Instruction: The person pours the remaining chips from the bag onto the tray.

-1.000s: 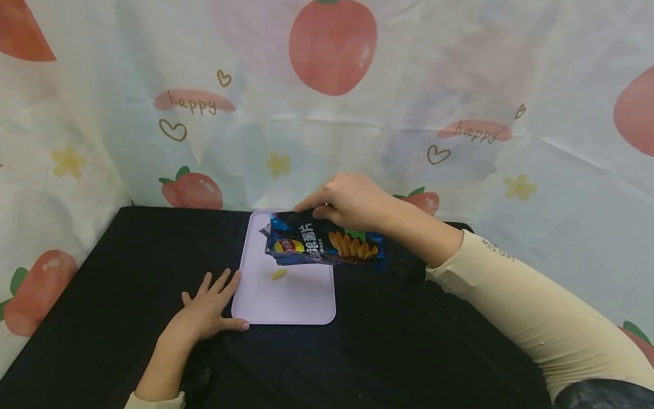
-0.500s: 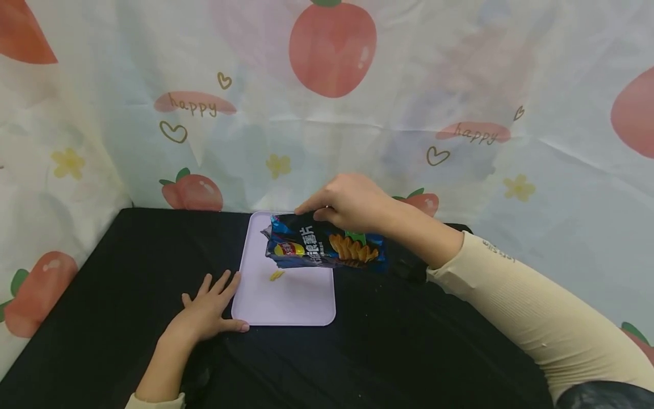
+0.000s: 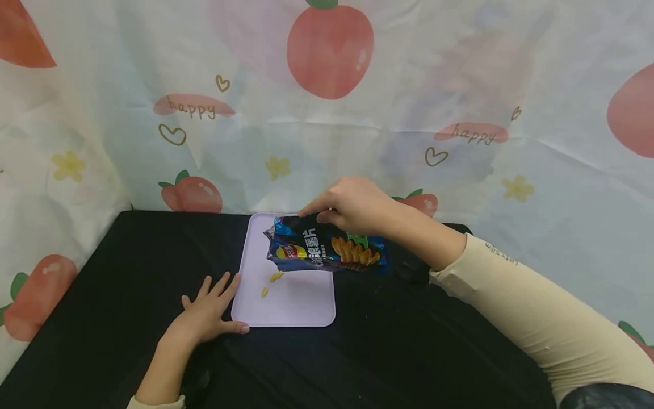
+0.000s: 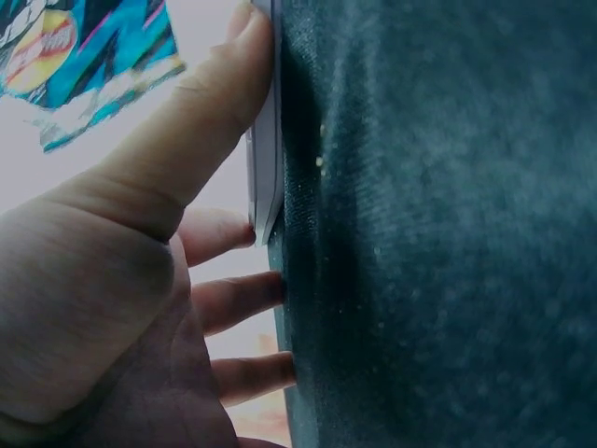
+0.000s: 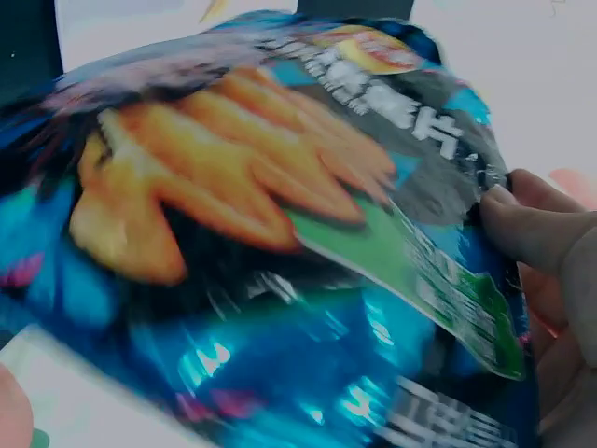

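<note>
My right hand [image 3: 355,204] grips a blue and black bag of potato chips [image 3: 329,245] by its upper edge. The bag lies on its side above a pale purple tray [image 3: 301,309], its torn silver end toward the left. In the right wrist view, the thumb presses on the printed front of the bag [image 5: 233,168]. Several small yellow chip pieces [image 3: 276,276] lie on the tray below the opening. My left hand [image 3: 204,315], fingers spread, rests at the tray's left edge. Its thumb lies at the near left corner, also visible in the left wrist view.
A black cloth [image 3: 398,346] covers the table around the tray. Behind it hangs a pale curtain [image 3: 357,147] printed with fruit, hearts and flowers. A dark rounded object [image 3: 605,396] shows at the lower right corner.
More yellow chip pieces have appeared on the tray, one of them nearer the front. The bag has shifted slightly to the right. My left hand stays in place.
</note>
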Demonstrator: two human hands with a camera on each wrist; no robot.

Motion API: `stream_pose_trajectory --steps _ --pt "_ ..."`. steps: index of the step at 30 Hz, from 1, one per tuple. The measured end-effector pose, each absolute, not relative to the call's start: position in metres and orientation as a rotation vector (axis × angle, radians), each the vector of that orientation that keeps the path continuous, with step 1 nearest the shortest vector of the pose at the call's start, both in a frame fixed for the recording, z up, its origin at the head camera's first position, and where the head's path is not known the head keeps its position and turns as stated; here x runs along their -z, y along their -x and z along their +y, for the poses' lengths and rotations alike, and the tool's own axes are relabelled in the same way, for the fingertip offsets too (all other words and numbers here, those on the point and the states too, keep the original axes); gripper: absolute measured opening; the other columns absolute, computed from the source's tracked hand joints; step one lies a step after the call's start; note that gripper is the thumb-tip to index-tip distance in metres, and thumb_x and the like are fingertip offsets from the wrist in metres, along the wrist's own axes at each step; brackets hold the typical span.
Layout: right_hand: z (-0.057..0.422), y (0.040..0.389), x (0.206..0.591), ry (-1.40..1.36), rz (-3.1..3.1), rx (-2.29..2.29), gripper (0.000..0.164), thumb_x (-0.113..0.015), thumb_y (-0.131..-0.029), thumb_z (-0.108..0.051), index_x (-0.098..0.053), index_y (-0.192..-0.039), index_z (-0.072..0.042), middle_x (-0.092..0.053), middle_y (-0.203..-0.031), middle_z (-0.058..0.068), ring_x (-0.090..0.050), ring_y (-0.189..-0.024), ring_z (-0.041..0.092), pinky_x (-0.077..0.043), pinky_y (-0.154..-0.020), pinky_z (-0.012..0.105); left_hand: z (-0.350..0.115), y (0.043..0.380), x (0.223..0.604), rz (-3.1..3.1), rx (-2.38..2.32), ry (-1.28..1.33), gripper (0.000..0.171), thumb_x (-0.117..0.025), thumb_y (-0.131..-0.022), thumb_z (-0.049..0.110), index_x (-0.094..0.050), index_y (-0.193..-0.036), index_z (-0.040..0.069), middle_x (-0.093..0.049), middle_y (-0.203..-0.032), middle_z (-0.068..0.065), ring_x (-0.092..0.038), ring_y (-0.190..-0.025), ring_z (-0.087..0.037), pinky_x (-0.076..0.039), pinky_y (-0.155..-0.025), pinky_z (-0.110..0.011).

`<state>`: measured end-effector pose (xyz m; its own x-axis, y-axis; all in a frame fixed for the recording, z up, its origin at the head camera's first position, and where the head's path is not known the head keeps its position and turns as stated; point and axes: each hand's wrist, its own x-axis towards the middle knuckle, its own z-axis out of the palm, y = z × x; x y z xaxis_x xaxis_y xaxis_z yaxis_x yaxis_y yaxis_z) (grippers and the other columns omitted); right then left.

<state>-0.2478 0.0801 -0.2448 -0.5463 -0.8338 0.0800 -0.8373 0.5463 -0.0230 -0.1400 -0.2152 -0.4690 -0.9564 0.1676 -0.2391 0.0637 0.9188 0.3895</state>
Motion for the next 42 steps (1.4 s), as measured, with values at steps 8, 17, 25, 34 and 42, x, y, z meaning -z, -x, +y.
stream_pose_trajectory --steps 8,17,25,34,42 --pt "0.083 0.248 0.243 -1.456 -2.724 -0.115 0.030 -0.066 -0.098 -0.020 -0.072 -0.124 -0.034 -0.076 -0.109 -0.004 -0.055 -0.060 0.008 -0.034 -0.049 0.026 -0.216 0.140 0.469 2.815 -0.571 -0.173 0.116 -0.076 -0.071 0.068 -0.026 -0.159 0.011 -0.021 -0.162 -0.024 -0.009 -0.145 -0.060 -0.006 -0.096 -0.088" --pt "0.086 0.249 0.244 -1.463 -2.694 -0.149 0.030 -0.066 -0.098 -0.019 -0.072 -0.124 -0.033 -0.076 -0.110 -0.003 -0.052 -0.057 0.009 -0.033 -0.049 0.026 -0.216 0.140 0.469 2.809 -0.576 -0.161 0.116 -0.076 -0.071 0.067 -0.025 -0.159 0.011 -0.020 -0.163 -0.024 -0.008 -0.145 -0.059 -0.005 -0.097 -0.087" --pt "0.088 0.248 0.245 -1.460 -2.687 -0.169 0.030 -0.066 -0.098 -0.018 -0.073 -0.123 -0.032 -0.076 -0.109 -0.003 -0.049 -0.054 0.009 -0.031 -0.049 0.026 -0.215 0.140 0.469 2.808 -0.565 -0.168 0.116 -0.076 -0.071 0.067 -0.025 -0.159 0.011 -0.021 -0.163 -0.024 -0.008 -0.145 -0.059 -0.006 -0.097 -0.088" --pt "0.090 0.247 0.241 -1.456 -2.681 -0.173 0.030 -0.067 -0.097 -0.019 -0.073 -0.123 -0.032 -0.076 -0.110 -0.003 -0.056 -0.059 0.009 -0.035 -0.050 0.027 -0.216 0.140 0.471 2.808 -0.579 -0.180 0.116 -0.075 -0.071 0.069 -0.025 -0.159 0.012 -0.020 -0.163 -0.022 -0.009 -0.146 -0.058 -0.006 -0.097 -0.088" --pt "0.089 0.248 0.241 -1.456 -2.697 -0.161 0.030 -0.066 -0.097 -0.019 -0.072 -0.123 -0.033 -0.076 -0.109 -0.003 -0.054 -0.058 0.008 -0.034 -0.050 0.027 -0.217 0.140 0.471 2.815 -0.583 -0.181 0.117 -0.076 -0.071 0.068 -0.025 -0.159 0.012 -0.020 -0.163 -0.023 -0.009 -0.145 -0.059 -0.007 -0.097 -0.088"
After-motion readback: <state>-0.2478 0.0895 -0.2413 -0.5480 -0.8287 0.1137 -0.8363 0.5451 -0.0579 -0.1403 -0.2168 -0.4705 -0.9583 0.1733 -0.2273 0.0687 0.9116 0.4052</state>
